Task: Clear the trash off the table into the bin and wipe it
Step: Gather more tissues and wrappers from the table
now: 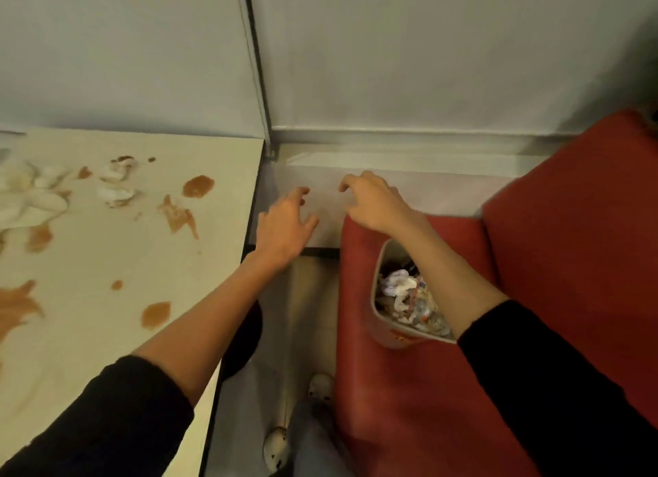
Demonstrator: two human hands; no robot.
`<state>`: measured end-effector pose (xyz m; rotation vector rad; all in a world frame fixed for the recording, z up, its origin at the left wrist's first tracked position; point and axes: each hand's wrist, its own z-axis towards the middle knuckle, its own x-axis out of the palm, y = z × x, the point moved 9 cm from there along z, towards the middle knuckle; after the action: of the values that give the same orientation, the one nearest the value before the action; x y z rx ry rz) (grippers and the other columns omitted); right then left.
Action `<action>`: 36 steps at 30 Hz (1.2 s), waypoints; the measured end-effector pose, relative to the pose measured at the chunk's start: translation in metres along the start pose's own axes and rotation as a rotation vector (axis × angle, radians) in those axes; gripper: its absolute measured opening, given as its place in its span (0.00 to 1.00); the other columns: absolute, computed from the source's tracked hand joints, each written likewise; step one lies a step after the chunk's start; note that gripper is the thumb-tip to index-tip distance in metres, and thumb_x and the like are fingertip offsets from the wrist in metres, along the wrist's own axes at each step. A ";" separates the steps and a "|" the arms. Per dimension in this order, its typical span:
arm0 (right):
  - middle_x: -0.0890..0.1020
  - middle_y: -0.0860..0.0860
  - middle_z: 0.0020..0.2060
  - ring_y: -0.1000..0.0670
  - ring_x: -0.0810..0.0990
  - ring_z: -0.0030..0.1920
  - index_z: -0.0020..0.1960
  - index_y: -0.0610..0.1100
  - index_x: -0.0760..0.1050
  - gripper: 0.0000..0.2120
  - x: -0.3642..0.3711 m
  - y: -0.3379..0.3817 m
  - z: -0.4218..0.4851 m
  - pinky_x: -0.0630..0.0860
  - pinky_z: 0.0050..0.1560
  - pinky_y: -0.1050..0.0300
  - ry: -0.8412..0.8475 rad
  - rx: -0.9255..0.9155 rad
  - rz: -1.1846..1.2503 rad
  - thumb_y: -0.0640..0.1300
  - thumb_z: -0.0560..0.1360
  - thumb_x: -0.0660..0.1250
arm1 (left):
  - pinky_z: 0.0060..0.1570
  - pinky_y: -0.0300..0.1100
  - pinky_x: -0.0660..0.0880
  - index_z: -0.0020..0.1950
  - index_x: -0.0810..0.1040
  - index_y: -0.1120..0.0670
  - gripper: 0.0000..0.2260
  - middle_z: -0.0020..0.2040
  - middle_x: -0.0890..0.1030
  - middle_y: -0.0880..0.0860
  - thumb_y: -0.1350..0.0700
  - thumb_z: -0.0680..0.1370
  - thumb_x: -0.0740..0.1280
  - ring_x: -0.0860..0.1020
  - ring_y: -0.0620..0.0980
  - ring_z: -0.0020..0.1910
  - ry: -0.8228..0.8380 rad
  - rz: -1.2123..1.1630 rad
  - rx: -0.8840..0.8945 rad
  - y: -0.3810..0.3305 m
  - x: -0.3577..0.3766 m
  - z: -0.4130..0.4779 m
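Bin [386,259] under right hand [374,202]; left hand [285,227] empty, fingers spread

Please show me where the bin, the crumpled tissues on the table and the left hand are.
bin [382,263], head view, on its pale rim at the upper left.
tissues [115,193], head view, on the nearer crumpled wad.
left hand [285,227], head view, on the back of the hand.

bin [382,263] mouth: open | right forearm [448,273] crosses over it
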<state>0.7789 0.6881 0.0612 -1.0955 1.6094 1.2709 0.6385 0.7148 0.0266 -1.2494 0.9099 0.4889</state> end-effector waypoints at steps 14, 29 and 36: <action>0.72 0.46 0.63 0.45 0.70 0.64 0.63 0.45 0.73 0.16 0.080 0.254 0.082 0.70 0.61 0.43 0.211 -0.471 0.045 0.38 0.76 0.62 | 0.61 0.56 0.71 0.72 0.69 0.53 0.21 0.65 0.77 0.56 0.54 0.79 0.64 0.76 0.57 0.62 -0.230 0.069 -0.465 0.231 -0.178 -0.059; 0.70 0.43 0.65 0.42 0.71 0.63 0.66 0.44 0.70 0.17 0.143 0.361 0.245 0.65 0.62 0.46 0.331 -0.617 -0.041 0.38 0.77 0.59 | 0.60 0.57 0.71 0.73 0.67 0.53 0.21 0.65 0.74 0.58 0.54 0.80 0.64 0.74 0.59 0.63 -0.197 0.100 -0.645 0.356 -0.193 0.043; 0.71 0.44 0.61 0.41 0.71 0.61 0.66 0.44 0.70 0.18 0.157 0.382 0.312 0.68 0.61 0.45 0.332 -0.644 -0.016 0.37 0.76 0.59 | 0.57 0.58 0.73 0.72 0.68 0.49 0.23 0.66 0.73 0.57 0.56 0.77 0.65 0.74 0.58 0.62 -0.088 0.081 -0.598 0.380 -0.171 0.097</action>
<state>0.3907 1.0174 -0.0301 -1.7837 1.4395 1.7253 0.2841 0.9395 -0.0567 -1.7161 0.7639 0.9176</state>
